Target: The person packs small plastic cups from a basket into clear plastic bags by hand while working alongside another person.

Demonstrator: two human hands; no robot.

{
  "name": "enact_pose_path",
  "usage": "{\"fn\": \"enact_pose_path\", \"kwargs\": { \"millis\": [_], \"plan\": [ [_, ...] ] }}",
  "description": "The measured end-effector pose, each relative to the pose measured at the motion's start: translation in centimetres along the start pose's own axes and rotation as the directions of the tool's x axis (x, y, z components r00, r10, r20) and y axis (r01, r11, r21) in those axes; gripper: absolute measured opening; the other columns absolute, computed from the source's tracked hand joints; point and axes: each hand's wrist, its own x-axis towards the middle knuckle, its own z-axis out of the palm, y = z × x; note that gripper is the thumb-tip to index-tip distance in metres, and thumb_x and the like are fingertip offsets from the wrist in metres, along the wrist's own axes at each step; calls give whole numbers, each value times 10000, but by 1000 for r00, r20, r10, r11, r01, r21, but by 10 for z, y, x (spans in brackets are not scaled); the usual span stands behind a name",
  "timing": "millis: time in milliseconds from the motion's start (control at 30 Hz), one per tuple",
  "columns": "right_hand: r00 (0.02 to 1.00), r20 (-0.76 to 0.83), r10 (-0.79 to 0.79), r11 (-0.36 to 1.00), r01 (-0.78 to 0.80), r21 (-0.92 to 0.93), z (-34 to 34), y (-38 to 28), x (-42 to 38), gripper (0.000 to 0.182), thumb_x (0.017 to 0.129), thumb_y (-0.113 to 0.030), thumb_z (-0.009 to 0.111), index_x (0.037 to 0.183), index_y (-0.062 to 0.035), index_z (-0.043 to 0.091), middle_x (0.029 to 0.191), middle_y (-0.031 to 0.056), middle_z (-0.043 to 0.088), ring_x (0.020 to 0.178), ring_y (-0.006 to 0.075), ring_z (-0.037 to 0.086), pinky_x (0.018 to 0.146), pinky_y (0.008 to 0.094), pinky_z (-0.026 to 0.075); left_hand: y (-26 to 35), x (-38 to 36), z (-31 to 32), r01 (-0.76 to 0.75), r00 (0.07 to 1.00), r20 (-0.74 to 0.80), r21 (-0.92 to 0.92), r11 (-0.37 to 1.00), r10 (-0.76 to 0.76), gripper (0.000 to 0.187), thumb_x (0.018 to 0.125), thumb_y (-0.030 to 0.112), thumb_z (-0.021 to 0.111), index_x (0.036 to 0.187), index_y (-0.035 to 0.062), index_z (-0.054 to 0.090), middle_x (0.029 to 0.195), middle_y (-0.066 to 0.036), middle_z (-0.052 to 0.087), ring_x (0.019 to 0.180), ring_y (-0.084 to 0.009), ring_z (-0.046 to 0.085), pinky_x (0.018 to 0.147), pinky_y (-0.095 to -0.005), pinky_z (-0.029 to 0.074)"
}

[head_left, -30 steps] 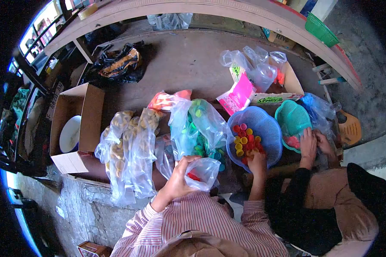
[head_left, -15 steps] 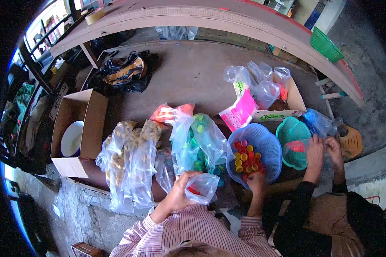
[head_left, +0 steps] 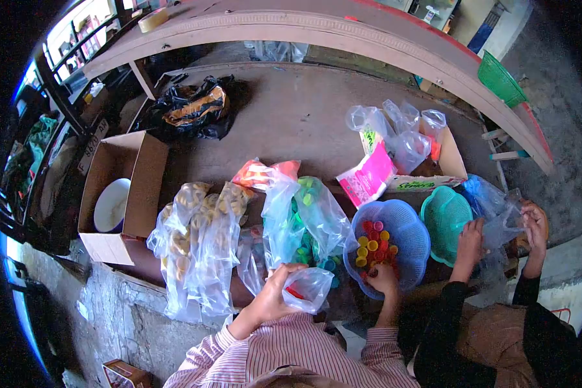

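Clear and open at the mouth, a plastic bag [head_left: 318,284] with something red inside is gripped by my left hand [head_left: 273,296], fingers closed on its rim. My right hand [head_left: 385,280] reaches into the blue plastic basket [head_left: 415,242], its fingers bent together among red and yellow caps [head_left: 373,244]. Its fingertips are partly hidden, and I cannot make out what they hold. Just beyond my left hand lie clear bags of green caps [head_left: 304,223]. Farther left are bags of beige, cap-like pieces [head_left: 191,226].
A co-worker's hands [head_left: 470,249] hold a clear bag [head_left: 503,223] beside the teal basket [head_left: 447,220]. Behind the baskets is an open carton [head_left: 427,183] with plastic bags. At left, a cardboard box [head_left: 145,194] holds a white bowl [head_left: 112,205]. Black plastic [head_left: 194,107] lies at the back.
The view has shifted slightly. My right hand stays in the blue basket and my left keeps the bag. The co-worker's hands have moved apart, with the clear bag now right of the teal basket.
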Motion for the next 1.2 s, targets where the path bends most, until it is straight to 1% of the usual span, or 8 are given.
{"fn": "enact_pose_path", "kwargs": {
  "millis": [200, 367, 500, 633, 767, 933, 1100, 1200],
  "plan": [
    [969, -246, 31, 980, 18, 197, -9, -6, -13, 353, 530, -144, 748, 841, -46, 612, 823, 137, 591, 779, 290, 576, 693, 380, 453, 1, 2, -3, 9, 1000, -22, -95, 995, -11, 727, 528, 197, 788, 1132, 24, 421, 1114, -137, 491, 1023, -292, 466, 879, -366, 343],
    [978, -41, 203, 917, -175, 358, -25, -9, -22, 456, 583, -37, 680, 1007, -57, 515, 1015, 156, 501, 1074, 323, 397, 910, 401, 324, -3, 0, -5, 0, 997, -77, -136, 991, -10, 732, 532, 195, 785, 1140, 21, 417, 1119, -135, 486, 1050, -294, 457, 897, -370, 346],
    [922, -312, 229, 956, -152, 251, -33, -17, -20, 438, 699, -39, 626, 1119, -60, 501, 1068, 157, 500, 1022, 277, 471, 911, 369, 351, -4, 5, -9, -19, 992, -125, -155, 988, 0, 770, 525, 221, 806, 1145, 13, 399, 1118, -146, 492, 1023, -279, 499, 876, -348, 381],
    [892, -414, 183, 413, 312, 856, -93, -90, -32, 314, 792, -72, 582, 1089, 3, 515, 1048, 98, 539, 956, 148, 513, 828, 253, 406, -4, 5, -12, -3, 992, -122, -156, 988, -16, 775, 518, 226, 812, 1139, 13, 400, 1123, -147, 493, 1025, -281, 500, 880, -347, 380],
    [852, -507, -133, 333, 520, 786, -129, -169, -56, 333, 706, -68, 637, 1010, -3, 518, 1047, 106, 538, 990, 196, 498, 892, 325, 359, -5, 7, -9, -24, 993, -119, -147, 989, 6, 780, 508, 231, 812, 1139, 23, 405, 1102, -135, 499, 1010, -274, 498, 864, -354, 371],
    [682, -362, -636, 591, 732, 340, -143, -203, -56, 341, 668, -111, 676, 965, -15, 539, 1059, 128, 538, 1006, 268, 511, 886, 355, 370, -1, 8, -8, -46, 991, -132, -114, 992, 31, 766, 506, 237, 807, 1136, 34, 423, 1075, -121, 503, 990, -280, 490, 847, -351, 355],
    [774, -536, -337, 685, 592, 424, -138, -178, -54, 327, 689, -98, 653, 988, -15, 548, 960, 110, 576, 926, 252, 542, 815, 344, 410, 1, 5, -10, -22, 994, -109, -100, 995, 11, 759, 513, 256, 802, 1136, 39, 426, 1090, -127, 497, 1016, -291, 472, 866, -360, 334],
    [954, -279, 113, 752, 101, 652, -113, -128, -50, 285, 712, -54, 621, 984, -18, 542, 912, 134, 556, 891, 269, 518, 791, 356, 403, 0, 2, -6, -32, 995, -96, -136, 990, 20, 756, 517, 254, 799, 1134, 38, 419, 1105, -130, 494, 1028, -297, 468, 882, -365, 327]
  ]
}}
